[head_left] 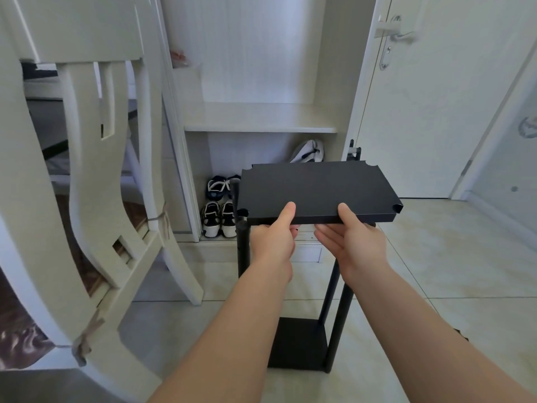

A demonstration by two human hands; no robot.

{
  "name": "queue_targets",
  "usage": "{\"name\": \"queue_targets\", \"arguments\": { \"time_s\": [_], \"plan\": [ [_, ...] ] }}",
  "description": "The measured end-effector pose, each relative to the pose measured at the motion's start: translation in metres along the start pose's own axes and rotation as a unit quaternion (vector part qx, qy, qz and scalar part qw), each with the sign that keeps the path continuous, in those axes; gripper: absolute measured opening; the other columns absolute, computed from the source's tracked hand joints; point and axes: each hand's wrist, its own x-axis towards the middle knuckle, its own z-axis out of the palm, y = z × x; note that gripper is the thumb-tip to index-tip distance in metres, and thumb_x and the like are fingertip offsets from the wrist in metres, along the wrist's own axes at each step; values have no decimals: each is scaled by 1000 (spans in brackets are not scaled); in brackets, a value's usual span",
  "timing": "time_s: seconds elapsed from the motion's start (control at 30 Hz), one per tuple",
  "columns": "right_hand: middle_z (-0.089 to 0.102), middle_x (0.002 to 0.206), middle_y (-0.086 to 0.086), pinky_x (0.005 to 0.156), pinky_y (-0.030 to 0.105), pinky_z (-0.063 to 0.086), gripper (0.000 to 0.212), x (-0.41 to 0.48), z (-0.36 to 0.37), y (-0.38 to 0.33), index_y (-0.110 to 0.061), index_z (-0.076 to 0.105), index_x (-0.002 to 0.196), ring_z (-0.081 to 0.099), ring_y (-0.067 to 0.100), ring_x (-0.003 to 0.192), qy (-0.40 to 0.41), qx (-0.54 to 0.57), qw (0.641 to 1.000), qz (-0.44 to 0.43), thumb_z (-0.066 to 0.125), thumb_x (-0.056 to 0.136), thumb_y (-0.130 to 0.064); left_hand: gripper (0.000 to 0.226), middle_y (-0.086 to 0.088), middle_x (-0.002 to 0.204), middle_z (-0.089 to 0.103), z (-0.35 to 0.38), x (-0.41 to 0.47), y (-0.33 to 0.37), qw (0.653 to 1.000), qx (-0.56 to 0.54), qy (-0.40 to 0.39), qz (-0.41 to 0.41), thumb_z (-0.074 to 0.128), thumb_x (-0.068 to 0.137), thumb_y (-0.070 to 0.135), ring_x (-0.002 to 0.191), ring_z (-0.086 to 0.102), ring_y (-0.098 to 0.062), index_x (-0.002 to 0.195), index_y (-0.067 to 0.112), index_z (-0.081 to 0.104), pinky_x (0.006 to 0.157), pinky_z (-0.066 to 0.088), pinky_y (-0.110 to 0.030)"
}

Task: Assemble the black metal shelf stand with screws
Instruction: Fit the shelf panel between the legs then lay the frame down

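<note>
- The black shelf panel (316, 190) is held roughly level over the stand's upright poles (243, 248).
- The left hand (273, 239) pinches the panel's near edge, thumb on top; its fingers underneath are hidden.
- The right hand (353, 242) clamps the same edge, thumb on top and fingers reaching under.
- The panel possibly rests on the pole tops, but it covers them.
- The bottom shelf (299, 341) on the tiled floor (436, 271) is partly hidden by the forearms.
- A white chair (96, 170) is cut off at left.

Fingertips of the left hand (273, 242) and right hand (354, 245) vanish beneath the black shelf panel (316, 187), which hides the tops of the posts (338, 324). The left edge cuts off the white chair (96, 170).
</note>
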Motion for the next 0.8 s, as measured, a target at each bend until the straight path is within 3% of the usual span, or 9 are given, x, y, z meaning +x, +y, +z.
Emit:
{"name": "queue_targets", "arguments": {
  "time_s": [0.2, 0.37, 0.53, 0.7, 0.8],
  "plan": [
    [76, 78, 16, 62, 30, 62, 26, 7, 2, -1, 2, 63, 106, 77, 30, 79, 22, -1, 1000, -11, 70, 97, -21, 38, 0, 86, 72, 4, 2, 1, 1000, -6, -4, -29, 80, 81, 42, 65, 59, -9, 100, 13, 65, 64, 50, -23],
    [74, 91, 23, 60, 30, 61, 26, 10, 3, 4, 0, 63, 108, 77, 29, 77, 32, -16, 999, 1, 71, 96, -21, 39, 0, 85, 72, 1, 5, -3, 999, -4, 10, -35, 81, 81, 42, 64, 59, -9, 99, 12, 65, 64, 50, -24],
    [73, 89, 23, 58, 29, 61, 18, 10, 7, 9, -5, 63, 99, 77, 28, 75, 33, -22, 999, 6, 71, 96, -21, 35, 1, 87, 72, -3, 7, -5, 999, -4, 30, -20, 81, 81, 42, 78, 66, -11, 95, 15, 64, 81, 53, -31],
    [74, 90, 23, 59, 30, 61, 25, 10, 12, 13, -1, 63, 110, 77, 28, 76, 17, -20, 1000, 14, 71, 95, -20, 37, 0, 84, 72, -7, 7, -2, 999, -22, 45, -22, 81, 81, 40, 68, 64, -9, 100, 13, 65, 66, 51, -26],
    [75, 93, 22, 62, 30, 62, 26, 10, 15, 15, 0, 63, 110, 77, 28, 79, 4, -26, 999, 19, 70, 96, -22, 36, 1, 80, 71, -11, 7, 0, 998, -28, 56, -20, 82, 81, 39, 67, 63, -9, 100, 13, 66, 66, 52, -25]
  ]
}}
